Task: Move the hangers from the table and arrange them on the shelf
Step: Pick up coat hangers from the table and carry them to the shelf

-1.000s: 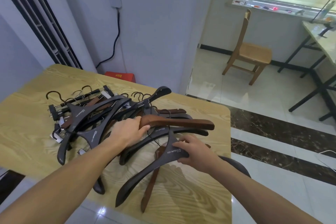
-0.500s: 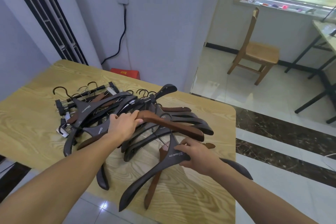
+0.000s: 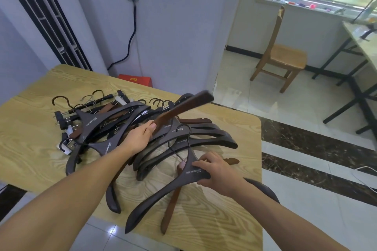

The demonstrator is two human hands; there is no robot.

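Ideally the left hand [image 3: 138,138], curled round the brown hanger [image 3: 183,108] tilted up off the pile on the table [image 3: 30,128], lifts it straight clear of tangled hooks while the right hand [image 3: 218,169] pinches the dark hanger [image 3: 169,189] steady

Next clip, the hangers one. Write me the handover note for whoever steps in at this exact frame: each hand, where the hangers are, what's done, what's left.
Left hand: grips the brown wooden hanger near its middle, one end tilted up above the pile.
Right hand: holds the dark hanger at its neck, near the table's front edge; it lies across another brown hanger.
The pile of hangers, dark wooden ones and clip types, lies tangled on the wooden table.
Done: nothing visibly shelved; no shelf is in view.
Left: carry these two to the shelf, then clear the pile.
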